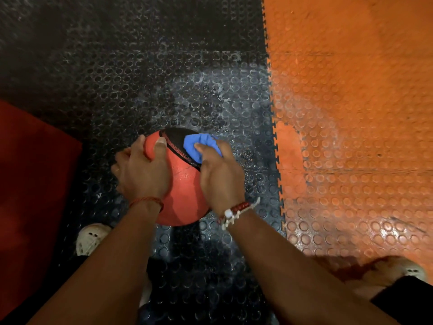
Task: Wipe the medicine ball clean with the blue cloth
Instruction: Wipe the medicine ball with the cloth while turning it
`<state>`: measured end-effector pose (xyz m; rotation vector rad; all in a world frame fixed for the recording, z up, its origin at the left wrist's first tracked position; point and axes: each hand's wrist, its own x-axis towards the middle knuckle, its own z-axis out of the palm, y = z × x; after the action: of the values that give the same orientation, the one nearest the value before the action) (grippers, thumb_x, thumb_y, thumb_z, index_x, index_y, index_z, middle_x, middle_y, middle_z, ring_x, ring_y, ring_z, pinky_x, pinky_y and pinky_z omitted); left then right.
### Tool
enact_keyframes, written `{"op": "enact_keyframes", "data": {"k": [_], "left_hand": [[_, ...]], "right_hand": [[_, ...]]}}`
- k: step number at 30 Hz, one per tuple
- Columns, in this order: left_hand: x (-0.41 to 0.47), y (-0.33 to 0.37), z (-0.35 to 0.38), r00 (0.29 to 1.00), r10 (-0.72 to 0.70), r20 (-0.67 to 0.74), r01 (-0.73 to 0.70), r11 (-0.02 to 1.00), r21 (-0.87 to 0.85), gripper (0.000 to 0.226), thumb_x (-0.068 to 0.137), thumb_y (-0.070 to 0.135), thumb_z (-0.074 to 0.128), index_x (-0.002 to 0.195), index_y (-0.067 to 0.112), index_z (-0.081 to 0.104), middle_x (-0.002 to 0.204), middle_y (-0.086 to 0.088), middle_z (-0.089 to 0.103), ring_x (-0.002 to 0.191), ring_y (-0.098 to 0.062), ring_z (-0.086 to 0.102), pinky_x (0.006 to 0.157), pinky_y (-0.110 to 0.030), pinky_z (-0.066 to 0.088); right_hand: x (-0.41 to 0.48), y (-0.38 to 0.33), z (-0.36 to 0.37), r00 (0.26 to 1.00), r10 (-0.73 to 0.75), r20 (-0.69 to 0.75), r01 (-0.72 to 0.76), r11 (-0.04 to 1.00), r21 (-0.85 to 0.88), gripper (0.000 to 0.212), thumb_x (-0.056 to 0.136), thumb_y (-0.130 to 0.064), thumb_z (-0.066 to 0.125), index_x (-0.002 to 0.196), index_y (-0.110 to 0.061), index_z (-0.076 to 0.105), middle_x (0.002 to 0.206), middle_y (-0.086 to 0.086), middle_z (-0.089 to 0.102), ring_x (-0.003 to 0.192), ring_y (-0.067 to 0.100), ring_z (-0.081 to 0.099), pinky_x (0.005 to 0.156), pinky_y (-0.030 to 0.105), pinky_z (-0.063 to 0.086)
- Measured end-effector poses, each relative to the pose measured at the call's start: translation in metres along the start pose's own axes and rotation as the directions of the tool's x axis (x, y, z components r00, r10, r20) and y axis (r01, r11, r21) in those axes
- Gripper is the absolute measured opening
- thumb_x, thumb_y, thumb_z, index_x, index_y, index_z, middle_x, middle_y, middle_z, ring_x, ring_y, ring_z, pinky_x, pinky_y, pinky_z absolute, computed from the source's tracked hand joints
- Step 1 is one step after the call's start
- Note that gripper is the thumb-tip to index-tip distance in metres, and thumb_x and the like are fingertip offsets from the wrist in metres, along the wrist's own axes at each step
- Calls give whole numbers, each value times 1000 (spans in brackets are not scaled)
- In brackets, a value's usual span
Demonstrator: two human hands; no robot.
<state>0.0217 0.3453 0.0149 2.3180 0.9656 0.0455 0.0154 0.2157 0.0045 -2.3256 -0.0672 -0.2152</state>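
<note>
Pressing a bunched blue cloth (199,146) onto the black panel of a round red rubber medicine ball (185,191), fingers of the right hand (220,179) curled round the cloth, left hand (143,174) gripping the ball's left side, over the black studded floor mat (164,78) beside the orange mat (351,113).

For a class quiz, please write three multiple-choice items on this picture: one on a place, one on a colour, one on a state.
1. On the ball, the cloth lies on: A the black patch; B the underside; C the near red side.
2. The mat right of the ball is: A green; B orange; C white.
3. The right grip: A is open, empty; B holds a bottle; C holds the cloth.
Key: 1A, the cloth sits on the black patch; 2B, the mat there is orange; 3C, its fingers curl round the cloth.
</note>
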Motion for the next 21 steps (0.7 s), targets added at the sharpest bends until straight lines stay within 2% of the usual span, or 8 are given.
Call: {"op": "enact_keyframes", "data": {"k": [2,5,7,9,11,15,18,21], "left_hand": [[0,0,0,1000,6,0,-6,1000,-5,57,88,59,42,140,36,45,143,-6,40,133,-28,32,106,-49,30],[2,0,0,1000,-10,-6,10,1000,-26,57,86,61,43,138,39,47,143,-3,41,133,-27,33,107,-48,30],[4,-1,-1,1000,-24,-4,24,999,-42,56,86,61,44,138,39,47,143,-2,41,133,-26,33,107,-47,28],[5,-2,-1,1000,-23,4,23,999,-43,58,85,64,45,138,39,47,143,-2,40,134,-27,33,107,-46,28],[6,-4,-3,1000,-11,19,11,1000,-29,67,80,72,47,138,39,46,143,-4,40,134,-29,33,107,-47,29],[9,-12,-9,999,-8,45,11,998,-54,76,74,76,54,139,36,46,142,-7,41,133,-30,36,109,-44,28],[15,-23,-13,998,-23,50,29,993,-117,76,73,77,53,138,37,47,141,-6,42,132,-29,38,110,-43,28],[18,-31,-15,997,-66,50,74,981,-180,74,75,75,52,137,36,48,141,-6,42,132,-28,39,111,-42,28]], "right_hand": [[17,10,3,995,99,24,-99,995,11,32,92,-11,43,114,-15,66,112,13,58,75,26,61,69,28,52],[28,33,8,950,302,79,-304,953,11,32,94,-11,42,115,-14,64,115,14,61,90,26,61,73,25,44],[21,48,10,863,487,133,-499,864,73,30,95,-11,42,114,-11,65,110,13,66,84,22,60,70,23,41],[3,52,13,770,625,127,-637,748,185,29,95,-12,44,116,-11,64,112,10,67,93,21,62,80,24,45],[-18,39,17,773,634,20,-615,742,267,30,94,-13,46,118,-14,63,117,7,62,101,19,60,90,23,43],[-31,5,15,925,357,-132,-321,918,233,32,90,-11,47,117,-14,64,112,8,55,90,12,53,80,10,34],[3,21,19,942,336,16,-332,924,191,32,94,-12,43,118,-17,64,116,8,57,98,15,55,82,14,35],[27,49,34,834,491,253,-549,788,280,31,94,-13,43,117,-13,64,114,8,65,103,21,61,93,26,45]]}}
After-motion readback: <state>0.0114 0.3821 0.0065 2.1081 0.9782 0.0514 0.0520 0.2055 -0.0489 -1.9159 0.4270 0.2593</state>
